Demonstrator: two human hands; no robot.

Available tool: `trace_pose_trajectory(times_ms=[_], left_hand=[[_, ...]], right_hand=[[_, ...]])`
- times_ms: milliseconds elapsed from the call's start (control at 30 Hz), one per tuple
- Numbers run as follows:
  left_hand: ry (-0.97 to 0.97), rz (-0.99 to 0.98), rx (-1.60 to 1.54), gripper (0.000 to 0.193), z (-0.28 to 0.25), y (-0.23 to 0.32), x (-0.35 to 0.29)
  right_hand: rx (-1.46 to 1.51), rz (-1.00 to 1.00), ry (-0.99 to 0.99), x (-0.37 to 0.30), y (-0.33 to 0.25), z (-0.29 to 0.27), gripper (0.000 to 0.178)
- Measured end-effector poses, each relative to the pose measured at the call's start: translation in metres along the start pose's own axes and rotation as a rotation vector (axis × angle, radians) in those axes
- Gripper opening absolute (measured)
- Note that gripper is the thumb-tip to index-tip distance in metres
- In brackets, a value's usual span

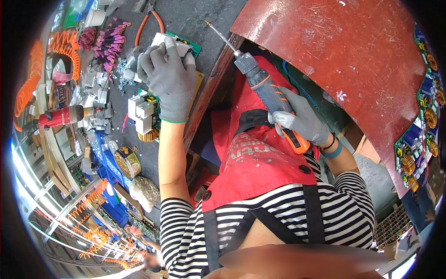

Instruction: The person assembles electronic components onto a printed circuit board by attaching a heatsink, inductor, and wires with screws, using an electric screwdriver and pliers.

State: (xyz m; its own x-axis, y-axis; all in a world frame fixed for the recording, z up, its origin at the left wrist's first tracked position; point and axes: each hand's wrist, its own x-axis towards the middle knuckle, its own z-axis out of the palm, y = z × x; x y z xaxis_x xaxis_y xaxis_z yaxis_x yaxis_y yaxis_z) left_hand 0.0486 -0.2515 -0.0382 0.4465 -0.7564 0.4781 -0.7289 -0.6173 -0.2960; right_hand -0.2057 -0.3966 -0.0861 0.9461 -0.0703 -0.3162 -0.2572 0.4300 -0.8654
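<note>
1. Two gloved hands are at work. The left hand (pixel 168 76) lies with fingers curled over a circuit board assembly (pixel 179 45) on the dark workbench (pixel 186 18), pressing it down near the bench edge.
2. The right hand (pixel 302 122) is closed around the grip of an electric screwdriver (pixel 265 90). Its long bit points toward the board but stands apart from it, over the lap.
3. Risk: the bit could skid off a screw head and strike the left fingers, since they sit close around the board.
4. Risk: the board lies near the bench edge, so side pressure could push it off.
5. Surface: crowded with loose heat sinks (pixel 141 111), pink-handled parts (pixel 109 39), orange-handled pliers (pixel 148 21) and a round tin (pixel 127 162).
6. Room: a workshop, with a red curved panel (pixel 344 60) on the right and orange coiled hoses (pixel 65 49) on the left.
</note>
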Motion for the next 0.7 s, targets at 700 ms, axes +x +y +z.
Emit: trace_pose_trajectory(times_ms=[700], left_hand=[[0.258, 0.043, 0.014, 0.042, 0.018, 0.001, -0.009]], right_hand=[[-0.04, 0.086, -0.244, 0.012, 0.01, -0.007, 0.084]])
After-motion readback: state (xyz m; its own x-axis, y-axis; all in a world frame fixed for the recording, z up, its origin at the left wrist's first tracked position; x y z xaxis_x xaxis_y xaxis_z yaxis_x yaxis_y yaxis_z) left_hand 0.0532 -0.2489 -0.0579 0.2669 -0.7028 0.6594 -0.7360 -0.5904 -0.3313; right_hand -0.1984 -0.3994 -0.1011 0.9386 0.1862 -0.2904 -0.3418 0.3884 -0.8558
